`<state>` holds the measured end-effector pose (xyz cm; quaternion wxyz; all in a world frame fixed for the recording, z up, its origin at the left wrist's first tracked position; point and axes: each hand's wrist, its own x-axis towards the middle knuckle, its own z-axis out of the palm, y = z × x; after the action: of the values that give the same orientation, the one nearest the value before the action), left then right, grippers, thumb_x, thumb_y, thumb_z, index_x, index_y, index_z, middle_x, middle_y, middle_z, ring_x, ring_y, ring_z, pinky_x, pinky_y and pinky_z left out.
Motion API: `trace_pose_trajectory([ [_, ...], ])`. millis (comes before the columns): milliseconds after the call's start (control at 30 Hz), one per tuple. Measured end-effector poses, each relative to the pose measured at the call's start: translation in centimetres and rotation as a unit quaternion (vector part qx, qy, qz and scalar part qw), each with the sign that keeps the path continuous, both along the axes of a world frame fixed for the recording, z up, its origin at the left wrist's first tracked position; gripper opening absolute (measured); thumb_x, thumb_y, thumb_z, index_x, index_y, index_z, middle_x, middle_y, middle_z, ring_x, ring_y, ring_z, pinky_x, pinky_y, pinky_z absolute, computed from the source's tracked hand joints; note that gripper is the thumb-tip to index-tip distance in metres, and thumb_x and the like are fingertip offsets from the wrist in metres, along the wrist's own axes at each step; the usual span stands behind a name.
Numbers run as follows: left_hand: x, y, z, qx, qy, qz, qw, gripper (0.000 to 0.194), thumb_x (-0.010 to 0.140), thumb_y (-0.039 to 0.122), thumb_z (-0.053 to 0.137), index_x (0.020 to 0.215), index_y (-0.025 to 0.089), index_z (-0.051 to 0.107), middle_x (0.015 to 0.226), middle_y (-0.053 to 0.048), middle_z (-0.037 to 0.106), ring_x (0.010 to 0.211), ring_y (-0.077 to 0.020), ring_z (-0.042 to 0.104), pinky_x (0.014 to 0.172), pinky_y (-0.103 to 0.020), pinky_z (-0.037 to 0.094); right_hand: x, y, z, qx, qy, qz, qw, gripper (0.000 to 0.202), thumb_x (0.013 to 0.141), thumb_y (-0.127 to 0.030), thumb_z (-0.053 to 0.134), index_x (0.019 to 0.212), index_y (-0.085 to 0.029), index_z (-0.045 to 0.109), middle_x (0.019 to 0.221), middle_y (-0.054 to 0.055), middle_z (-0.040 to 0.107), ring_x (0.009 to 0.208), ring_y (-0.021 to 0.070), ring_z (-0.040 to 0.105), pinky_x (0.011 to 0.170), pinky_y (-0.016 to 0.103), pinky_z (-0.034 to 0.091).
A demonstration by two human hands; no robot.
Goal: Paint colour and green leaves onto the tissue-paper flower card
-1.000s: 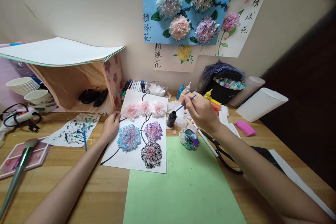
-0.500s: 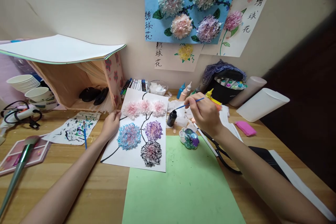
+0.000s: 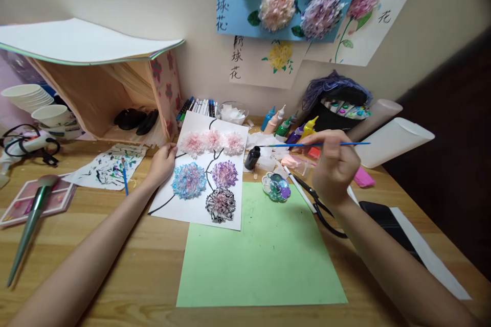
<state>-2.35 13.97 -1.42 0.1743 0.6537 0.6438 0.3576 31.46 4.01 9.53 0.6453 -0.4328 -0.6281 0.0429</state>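
Observation:
My left hand (image 3: 164, 163) grips the left edge of a white sheet (image 3: 161, 204) that bears pink, blue, purple and black-edged paper flowers and black painted branches. My right hand (image 3: 333, 166) is closed round a thin blue paintbrush (image 3: 345, 143), held almost level, its tip pointing left at the mouth of an open black bottle (image 3: 252, 158). Whether the tip touches the bottle is too small to tell. A flower-shaped palette (image 3: 276, 187) with green and purple paint sits on a green sheet (image 3: 264, 265), which lies partly under the white one.
Paint bottles (image 3: 284, 126) and a black pen holder (image 3: 330, 112) stand at the back right. Scissors (image 3: 326, 219) lie beside the green sheet. At left are a paint-marked paper (image 3: 107, 168), a big brush (image 3: 32, 225) and paper cups (image 3: 51, 115). Flower pictures (image 3: 233, 15) hang on the wall.
My right hand has moved right and the brush has swung from slanted to nearly level, its tip now at the bottle's mouth. The view has tilted down. My left hand keeps its hold.

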Motion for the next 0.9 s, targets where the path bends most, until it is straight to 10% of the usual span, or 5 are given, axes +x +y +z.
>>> trace_pose_trajectory([
  [200, 0.2, 0.1, -0.1, 0.011, 0.009, 0.001, 1.0, 0.024, 0.08, 0.032, 0.04, 0.088, 0.018, 0.058, 0.091, -0.009, 0.064, 0.088, -0.0233, 0.059, 0.082, -0.033, 0.043, -0.9, -3.6, -6.3, -0.254, 0.204, 0.199, 0.924, 0.035, 0.093, -0.041, 0.036, 0.074, -0.019, 0.058, 0.051, -0.001, 0.056, 0.046, 0.0128, 0.056, 0.04, 0.024, 0.038],
  [333, 0.3, 0.2, -0.1, 0.022, 0.011, 0.007, 1.0, 0.023, 0.081, 0.03, 0.042, 0.088, 0.017, 0.059, 0.086, -0.007, 0.063, 0.083, -0.0206, 0.058, 0.079, -0.03, 0.043, -2.1, -5.2, -9.3, -0.22, 0.237, 0.193, 0.926, 0.032, 0.093, -0.036, 0.038, 0.071, -0.02, 0.054, 0.055, -0.001, 0.055, 0.048, 0.0128, 0.056, 0.043, 0.025, 0.037],
  [900, 0.5, 0.2, 0.1, 0.03, 0.014, -0.009, 0.999, 0.017, 0.084, 0.022, 0.044, 0.087, 0.013, 0.059, 0.08, -0.004, 0.06, 0.076, -0.0148, 0.054, 0.074, -0.025, 0.041, -2.2, -5.7, -10.6, -0.141, 0.147, 0.169, 0.964, 0.027, 0.093, -0.029, 0.036, 0.072, -0.02, 0.05, 0.055, -0.002, 0.049, 0.052, 0.0141, 0.049, 0.053, 0.03, 0.036],
])
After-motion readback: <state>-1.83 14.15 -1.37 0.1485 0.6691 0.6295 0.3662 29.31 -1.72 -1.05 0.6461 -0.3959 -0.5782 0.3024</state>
